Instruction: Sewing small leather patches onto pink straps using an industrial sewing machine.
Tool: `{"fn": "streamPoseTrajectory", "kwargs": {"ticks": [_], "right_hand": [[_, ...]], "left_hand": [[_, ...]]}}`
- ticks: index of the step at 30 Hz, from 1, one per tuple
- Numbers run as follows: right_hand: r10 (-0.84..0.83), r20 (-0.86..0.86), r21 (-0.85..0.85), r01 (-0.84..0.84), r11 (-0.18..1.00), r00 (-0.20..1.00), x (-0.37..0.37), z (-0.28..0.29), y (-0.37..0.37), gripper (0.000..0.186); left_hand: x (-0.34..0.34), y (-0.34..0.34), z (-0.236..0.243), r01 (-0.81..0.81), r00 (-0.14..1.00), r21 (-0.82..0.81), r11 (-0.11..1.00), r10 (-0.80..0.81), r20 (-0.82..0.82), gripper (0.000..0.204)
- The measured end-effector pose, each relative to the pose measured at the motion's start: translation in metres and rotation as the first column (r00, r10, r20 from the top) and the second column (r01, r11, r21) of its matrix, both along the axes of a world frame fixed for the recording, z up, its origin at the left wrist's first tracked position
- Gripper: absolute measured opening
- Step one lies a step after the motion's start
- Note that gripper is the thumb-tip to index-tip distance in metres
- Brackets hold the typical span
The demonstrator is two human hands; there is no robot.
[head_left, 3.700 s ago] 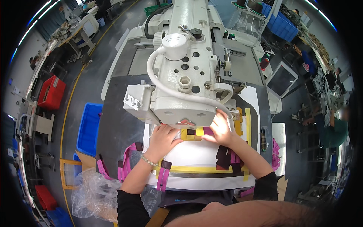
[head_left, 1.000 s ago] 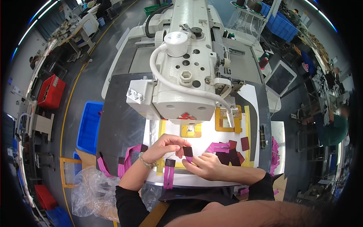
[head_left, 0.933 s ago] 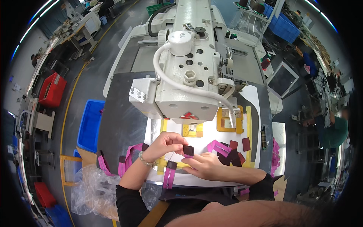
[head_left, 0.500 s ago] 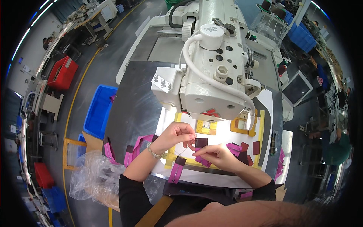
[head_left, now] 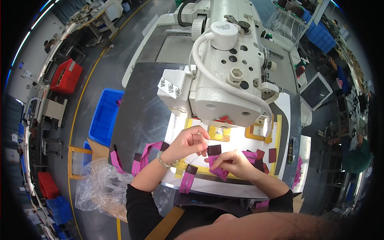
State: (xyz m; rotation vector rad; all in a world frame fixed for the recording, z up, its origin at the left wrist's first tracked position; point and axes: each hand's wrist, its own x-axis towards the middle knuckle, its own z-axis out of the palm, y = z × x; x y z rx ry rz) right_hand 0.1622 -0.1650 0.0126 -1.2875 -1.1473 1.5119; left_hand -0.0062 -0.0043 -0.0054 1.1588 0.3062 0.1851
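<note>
My right hand (head_left: 233,163) pinches a magenta zipper strip (head_left: 216,170) just below its dark brown end tab (head_left: 214,150). Beside that tab, my left hand (head_left: 191,142) has its thumb and fingers pressed together on a thin pale thread, part of which loops below the hand. Another magenta zipper strip (head_left: 187,183) with a brown tab hangs over the table's front edge, under my left wrist. Further magenta strips (head_left: 150,151) lie to the left of my left forearm. What lies inside my right fist is partly hidden.
A large white sewing machine (head_left: 230,92) stands right beyond my hands. Yellow frame plates (head_left: 258,133) and brown leather patches (head_left: 272,155) rest on the white sheet. To the left are a blue bin (head_left: 105,116) and a clear plastic bag (head_left: 96,188).
My right hand has shifted slightly right and down, showing more of the magenta strip below the tab. The left fingers have risen slightly from beside the tab.
</note>
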Motion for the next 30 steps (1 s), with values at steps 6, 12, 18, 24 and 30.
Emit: {"fn": "streamPoseTrajectory", "kwargs": {"ticks": [6,12,18,24,30], "right_hand": [[-0.038,-0.039,0.079,0.041,0.996,0.999,-0.003,-0.011,-0.004,0.017],[-0.023,0.016,0.092,0.021,0.996,1.000,-0.003,-0.003,0.000,0.015],[0.053,0.042,0.120,-0.057,0.991,0.998,0.004,-0.004,0.001,0.014],[0.139,0.148,0.128,-0.159,0.979,0.979,0.006,0.000,0.001,0.016],[0.172,0.232,0.070,-0.193,0.979,0.957,0.007,0.017,-0.001,0.014]], "left_hand": [[0.001,-0.009,0.002,-0.030,0.999,0.233,0.972,0.022,0.035,0.035],[0.001,-0.012,0.002,-0.074,0.996,0.330,0.941,0.056,0.064,0.029],[0.003,-0.013,-0.003,-0.088,0.996,0.264,0.960,0.076,0.054,0.026],[0.003,-0.013,-0.008,-0.069,0.993,0.346,0.936,0.032,0.112,0.025],[0.001,-0.013,-0.003,-0.084,0.986,0.487,0.869,0.002,0.167,0.024]]}}
